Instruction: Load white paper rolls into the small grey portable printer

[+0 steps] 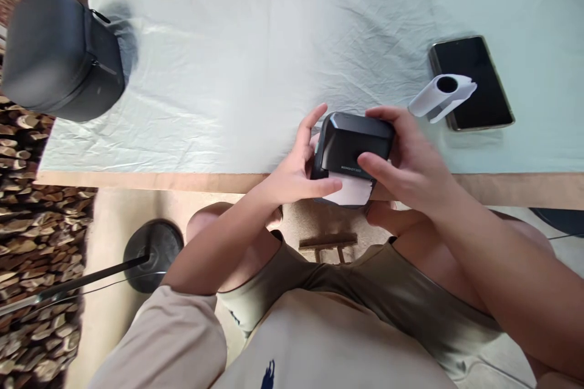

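Centre frame: left hand (pixel 292 179) and right hand (pixel 406 164) clasp a small black printer (pixel 353 146) (white paper showing) at the bench (pixel 228 73) edge; phone (pixel 472 82) upper right.

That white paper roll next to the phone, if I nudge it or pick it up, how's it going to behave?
The paper roll lies on its side with a loose end sticking out, so it would probably roll a little, then catch on that flap. It looks hollow, so likely light and easy to crush. It partly overlaps the phone, whose smooth glass might let it slide.
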{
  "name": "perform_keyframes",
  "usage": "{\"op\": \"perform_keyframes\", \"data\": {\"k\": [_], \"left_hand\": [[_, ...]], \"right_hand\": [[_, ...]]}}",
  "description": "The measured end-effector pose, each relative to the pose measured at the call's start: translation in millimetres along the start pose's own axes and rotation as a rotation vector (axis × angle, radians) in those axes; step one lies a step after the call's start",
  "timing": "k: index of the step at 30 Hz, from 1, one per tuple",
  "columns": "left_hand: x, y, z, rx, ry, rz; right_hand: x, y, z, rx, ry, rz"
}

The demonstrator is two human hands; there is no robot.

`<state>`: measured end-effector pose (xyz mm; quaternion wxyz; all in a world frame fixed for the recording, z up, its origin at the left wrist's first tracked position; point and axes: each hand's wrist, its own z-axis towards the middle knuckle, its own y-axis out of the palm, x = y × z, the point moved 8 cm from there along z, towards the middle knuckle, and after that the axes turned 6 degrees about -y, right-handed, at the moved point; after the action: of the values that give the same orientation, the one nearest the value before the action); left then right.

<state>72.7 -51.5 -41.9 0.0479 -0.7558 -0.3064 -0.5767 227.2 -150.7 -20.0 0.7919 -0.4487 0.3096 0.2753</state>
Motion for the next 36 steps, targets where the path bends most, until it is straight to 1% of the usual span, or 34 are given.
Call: {"op": "perform_keyframes", "data": {"k": [2, 4, 7, 9, 11, 14, 15, 16, 19, 20, 21, 23, 24, 26, 28, 29, 30, 31, 33, 36], "left_hand": [[0, -2.2, 0, 0.058, 0.001, -0.056], [1, -3.8, -1, 0.104, 0.019, -0.051], [2, -2.5, 0, 0.101, 0.047, -0.016], [1, -2.1, 2, 0.092, 0.055, -0.055], [-2, -3.7, 4, 0.11, 0.049, -0.123], [-6, -6.7, 6, 0.167, 0.024, -0.172], [-7, -7.3, 6, 0.182, 0.025, -0.172], [-7, -7.6, 6, 0.192, 0.029, -0.172], [-5, -8.2, 7, 0.205, 0.04, -0.184], [-4, -8.0, 7, 0.204, 0.037, -0.188], [-4, -7.7, 8, 0.198, 0.034, -0.193], [-3, -6.9, 11, 0.179, 0.032, -0.218], [-3, -6.4, 12, 0.164, 0.031, -0.234], [-2, -4.6, 15, 0.119, 0.027, -0.242], [-2, -3.2, 16, 0.078, 0.03, -0.193], [-2, -3.1, 16, 0.065, 0.037, -0.158], [-2, -3.3, 16, 0.057, 0.045, -0.128], [-1, -3.8, 16, 0.053, 0.051, -0.109], [-2, -4.2, 16, 0.04, 0.055, -0.097], [-4, -4.7, 16, 0.024, 0.055, -0.082]], "right_hand": [[2, 12, -3, -0.085, 0.069, 0.158], [2, 17, -3, -0.131, 0.14, 0.271], [0, 17, -1, -0.151, 0.174, 0.316], [2, 17, 0, -0.155, 0.18, 0.309], [8, 14, 0, -0.127, 0.184, 0.252], [11, 3, 0, -0.035, 0.137, 0.128], [9, 0, 0, -0.034, 0.103, 0.107], [5, -1, 0, -0.055, 0.068, 0.098], [-7, -1, 1, -0.17, -0.023, 0.099], [-11, -3, 3, -0.183, -0.057, 0.082], [-16, -7, 4, -0.164, -0.095, 0.038], [-25, -18, 8, -0.064, -0.181, -0.082], [-30, -24, 10, 0.006, -0.213, -0.14], [-34, -37, 11, 0.177, -0.215, -0.205], [-35, -49, 10, 0.335, -0.177, -0.165], [-36, -52, 10, 0.393, -0.164, -0.122], [-37, -54, 10, 0.423, -0.163, -0.073], [-39, -52, 12, 0.409, -0.181, -0.035], [-45, -44, 17, 0.298, -0.237, -0.026], [-50, -31, 22, 0.136, -0.283, -0.147]]}}
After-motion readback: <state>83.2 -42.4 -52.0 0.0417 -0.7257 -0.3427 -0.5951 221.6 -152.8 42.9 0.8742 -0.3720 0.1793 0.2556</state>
